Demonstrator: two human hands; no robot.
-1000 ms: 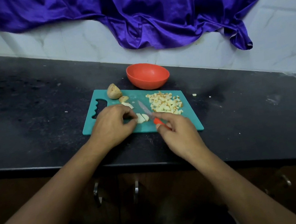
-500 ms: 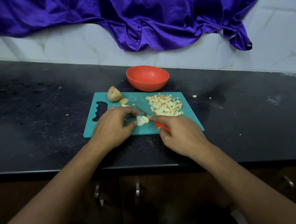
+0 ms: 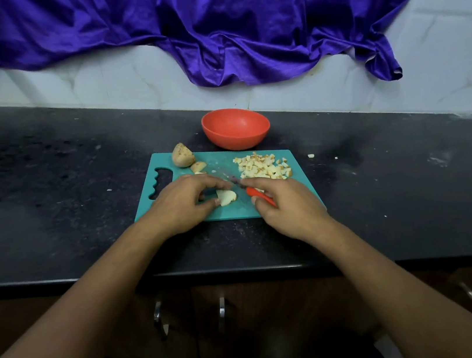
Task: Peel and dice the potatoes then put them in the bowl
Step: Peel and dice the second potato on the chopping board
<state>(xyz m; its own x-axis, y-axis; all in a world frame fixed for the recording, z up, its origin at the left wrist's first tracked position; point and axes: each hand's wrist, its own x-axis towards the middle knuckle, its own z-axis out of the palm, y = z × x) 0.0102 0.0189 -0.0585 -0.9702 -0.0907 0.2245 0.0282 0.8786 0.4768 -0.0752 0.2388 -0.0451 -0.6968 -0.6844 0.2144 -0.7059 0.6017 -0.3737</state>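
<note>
A teal cutting board [image 3: 304, 196] lies on the black counter. On its middle sit pale peeled potato slices [image 3: 226, 197], pinched between the thumb and fingers of my left hand [image 3: 182, 206]. My right hand [image 3: 286, 205] grips a small knife [image 3: 257, 194] by its red handle, and the blade points up-left over the slices. A heap of diced potato [image 3: 263, 166] covers the board's far right part. An unpeeled potato piece [image 3: 183, 155] and a smaller piece [image 3: 198, 166] rest at the far left corner. The empty red bowl [image 3: 235, 128] stands just behind the board.
The black counter [image 3: 45, 182] stretches wide to both sides, with stray potato bits [image 3: 311, 155] right of the board. A white tiled wall with a purple cloth [image 3: 205, 24] rises behind. Cabinet door handles [image 3: 222, 309] show below the counter edge.
My right hand has drawn the knife down toward the slices, and my left hand has shifted its hold on them. The bowl, board and diced heap have not moved.
</note>
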